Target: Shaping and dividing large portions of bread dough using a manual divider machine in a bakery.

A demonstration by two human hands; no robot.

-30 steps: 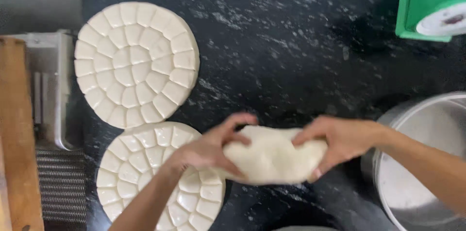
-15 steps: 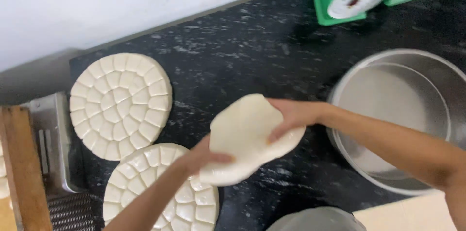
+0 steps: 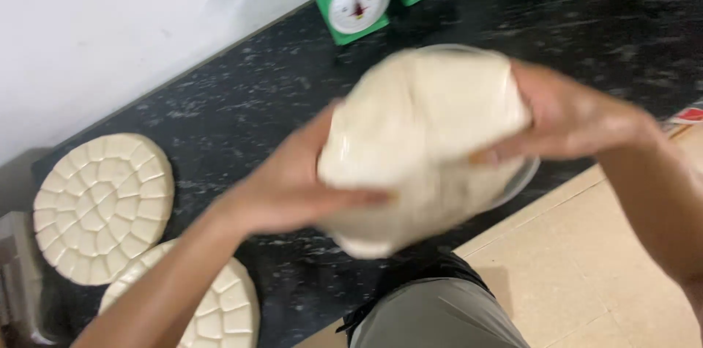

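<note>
Both hands, left hand [image 3: 293,183] and right hand [image 3: 567,117], are clamped on 1 big lump of dough [image 3: 417,143] above the black counter [image 3: 242,114], near 2 scored dough discs [image 3: 102,205].

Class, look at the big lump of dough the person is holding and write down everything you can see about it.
The dough is one large, pale cream lump, soft-looking and smooth, roughly rounded with a thick lower edge that sags. It is blurred, so fine surface detail cannot be made out. It is held up in the air above the black speckled counter, touching nothing but the hands: the left hand grips its left side with fingers across the front, and the right hand clasps its right side. It hides most of a metal bowl behind it.
</note>
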